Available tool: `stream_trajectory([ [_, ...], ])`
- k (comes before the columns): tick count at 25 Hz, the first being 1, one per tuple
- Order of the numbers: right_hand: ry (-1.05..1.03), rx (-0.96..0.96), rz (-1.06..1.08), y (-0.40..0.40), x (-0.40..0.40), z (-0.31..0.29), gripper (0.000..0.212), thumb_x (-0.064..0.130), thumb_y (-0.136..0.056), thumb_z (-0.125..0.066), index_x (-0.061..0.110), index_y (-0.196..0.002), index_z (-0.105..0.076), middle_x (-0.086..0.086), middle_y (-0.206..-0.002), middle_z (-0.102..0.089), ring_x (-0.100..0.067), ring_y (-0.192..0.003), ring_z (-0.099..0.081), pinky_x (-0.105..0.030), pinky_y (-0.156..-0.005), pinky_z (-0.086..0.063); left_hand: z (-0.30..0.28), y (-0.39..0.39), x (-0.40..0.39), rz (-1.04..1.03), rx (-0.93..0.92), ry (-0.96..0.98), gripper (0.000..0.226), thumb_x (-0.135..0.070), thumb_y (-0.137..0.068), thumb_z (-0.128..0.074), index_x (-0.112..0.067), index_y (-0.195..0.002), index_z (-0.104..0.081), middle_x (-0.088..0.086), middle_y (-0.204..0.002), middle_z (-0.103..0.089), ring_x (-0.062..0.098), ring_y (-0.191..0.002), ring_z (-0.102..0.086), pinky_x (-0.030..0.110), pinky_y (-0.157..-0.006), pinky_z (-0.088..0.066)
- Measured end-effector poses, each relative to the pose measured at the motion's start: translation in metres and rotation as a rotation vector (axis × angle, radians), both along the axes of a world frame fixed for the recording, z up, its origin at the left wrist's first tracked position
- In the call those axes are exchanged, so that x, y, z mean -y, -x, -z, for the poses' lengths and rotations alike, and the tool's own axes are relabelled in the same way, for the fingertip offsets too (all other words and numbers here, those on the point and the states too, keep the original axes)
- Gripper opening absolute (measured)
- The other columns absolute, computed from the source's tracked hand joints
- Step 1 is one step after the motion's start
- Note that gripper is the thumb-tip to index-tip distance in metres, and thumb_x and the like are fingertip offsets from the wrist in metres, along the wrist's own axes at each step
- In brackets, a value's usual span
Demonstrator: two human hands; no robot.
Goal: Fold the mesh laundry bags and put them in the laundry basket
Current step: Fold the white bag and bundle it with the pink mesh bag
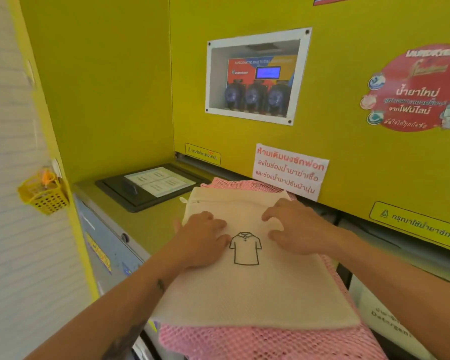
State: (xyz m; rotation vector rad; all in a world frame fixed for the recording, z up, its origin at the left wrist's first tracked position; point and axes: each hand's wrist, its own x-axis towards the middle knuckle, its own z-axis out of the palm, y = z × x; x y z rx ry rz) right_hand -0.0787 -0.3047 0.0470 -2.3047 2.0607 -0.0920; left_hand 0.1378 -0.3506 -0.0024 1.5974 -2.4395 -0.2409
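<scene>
1. I see the cream mesh bag (257, 279) lying flat in the lower centre of the frame, on top of a pink mesh bag (270, 344) whose edges show beyond it at the far end and along the near edge. My judgement: the stack sits on the machine top (146, 224) because that is the one flat surface here to fold on.
2. The cream bag's zipper end (185, 200) points toward the upper left; the printed shirt outline (245, 248) sits mid-bag, between the two hands.
3. Left hand (203, 237): palm down, fingers loosely together, flat on the bag just left of the shirt outline. It pinches nothing; it presses.
4. Right hand (294, 227): also palm down, fingers slightly spread, resting on the bag just right of and above the outline. No cloth is gripped that I can see.
5. Both forearms come in from the bottom edge, converging toward the middle of the bag, wrists low.
6. I read this as smoothing or pinning the cloth flat ahead of a fold; no fold is made in the cream bag yet.
7. No laundry basket is in view. A small yellow basket (43, 194) hangs at the left edge, far too small to be it, I judge.
8. Risk, as I judge it: the pink bag could slide under the cream one.
</scene>
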Motion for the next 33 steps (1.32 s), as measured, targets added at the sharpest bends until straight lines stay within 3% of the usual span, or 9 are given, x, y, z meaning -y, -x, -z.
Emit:
stream_trajectory([
  [2,-0.256,0.064,-0.155,-0.016,-0.039,-0.014,0.055,0.053,-0.093,-0.053,0.037,-0.144,-0.041,0.010,-0.142,-0.041,-0.014,-0.132,-0.039,-0.033,-0.108,-0.034,0.000,-0.002,0.000,0.033,-0.072,0.036,0.046,-0.051,-0.097,-0.039,-0.038,-0.140,-0.046,-0.007,-0.150,-0.039,0.017,-0.141,-0.031,0.055,-0.117,-0.014],
  [4,-0.429,-0.109,-0.221,-0.022,-0.073,-0.011,0.075,0.067,-0.088,-0.049,0.039,-0.152,-0.023,0.012,-0.152,-0.031,-0.015,-0.137,-0.035,-0.037,-0.114,-0.030,0.001,-0.008,0.000,0.112,-0.143,0.005,0.043,-0.046,-0.097,-0.043,-0.037,-0.139,-0.048,-0.006,-0.151,-0.041,0.017,-0.140,-0.035,0.048,-0.117,-0.023],
  [11,-0.362,-0.169,-0.118,-0.001,-0.100,0.004,0.085,0.076,-0.082,-0.047,0.041,-0.153,-0.016,0.008,-0.152,-0.032,-0.021,-0.133,-0.042,-0.043,-0.111,-0.036,-0.024,-0.014,-0.067,0.325,-0.167,0.047,0.036,-0.044,-0.095,-0.052,-0.040,-0.131,-0.052,-0.009,-0.138,-0.048,0.015,-0.130,-0.041,0.040,-0.110,-0.033],
  [13,-0.365,-0.102,-0.163,0.003,-0.116,0.001,0.088,0.078,-0.081,-0.045,0.040,-0.153,-0.013,0.011,-0.153,-0.029,-0.017,-0.136,-0.039,-0.040,-0.113,-0.034,-0.029,-0.027,-0.107,0.375,-0.080,-0.084,0.053,-0.061,-0.087,-0.053,-0.052,-0.137,-0.038,-0.016,-0.148,-0.032,0.011,-0.138,-0.027,0.043,-0.116,-0.026],
  [16,-0.384,-0.064,-0.255,-0.001,-0.153,0.000,0.096,0.085,-0.073,-0.043,0.041,-0.153,-0.011,0.016,-0.151,-0.025,-0.013,-0.138,-0.032,-0.039,-0.114,-0.032,-0.017,-0.040,-0.160,0.351,0.173,-0.272,0.099,-0.079,-0.072,-0.056,-0.061,-0.144,0.011,-0.027,-0.157,0.020,0.008,-0.147,0.017,0.047,-0.121,0.005],
  [19,-0.358,-0.134,-0.285,-0.008,-0.170,0.009,0.099,0.078,-0.074,-0.055,0.040,-0.152,-0.006,0.010,-0.152,-0.020,-0.019,-0.141,-0.025,-0.044,-0.115,-0.028,0.019,-0.025,-0.179,0.266,0.259,-0.157,0.123,-0.069,-0.073,-0.066,-0.049,-0.140,0.035,-0.015,-0.147,0.049,0.013,-0.135,0.048,0.048,-0.115,0.022],
  [24,-0.134,-0.146,-0.302,-0.019,-0.181,0.032,0.075,0.056,-0.082,-0.055,0.035,-0.144,-0.019,-0.003,-0.135,-0.034,-0.027,-0.123,-0.036,-0.048,-0.102,-0.032,0.070,-0.003,-0.179,0.051,0.022,0.272,0.099,-0.022,-0.073,-0.067,-0.042,-0.149,-0.007,0.001,-0.162,-0.005,0.026,-0.150,0.004,0.059,-0.118,-0.012],
  [27,0.093,-0.189,-0.262,-0.034,-0.190,0.049,0.062,0.043,-0.082,-0.056,0.028,-0.135,-0.027,-0.009,-0.124,-0.037,-0.030,-0.107,-0.040,-0.048,-0.092,-0.034,0.076,0.009,-0.190,-0.084,-0.127,0.364,0.087,-0.016,-0.064,-0.059,-0.036,-0.144,-0.030,0.009,-0.153,-0.027,0.034,-0.143,-0.021,0.056,-0.112,-0.031],
  [33,0.275,-0.112,-0.352,-0.026,-0.201,0.057,0.033,0.037,-0.094,-0.049,0.027,-0.125,-0.045,-0.005,-0.118,-0.051,-0.031,-0.102,-0.050,-0.042,-0.080,-0.036,0.057,0.010,-0.226,-0.252,-0.375,0.527,0.055,0.003,-0.061,-0.056,-0.015,-0.112,-0.065,0.009,-0.098,-0.071,0.036,-0.080,-0.065,0.043,-0.063,-0.053],
])
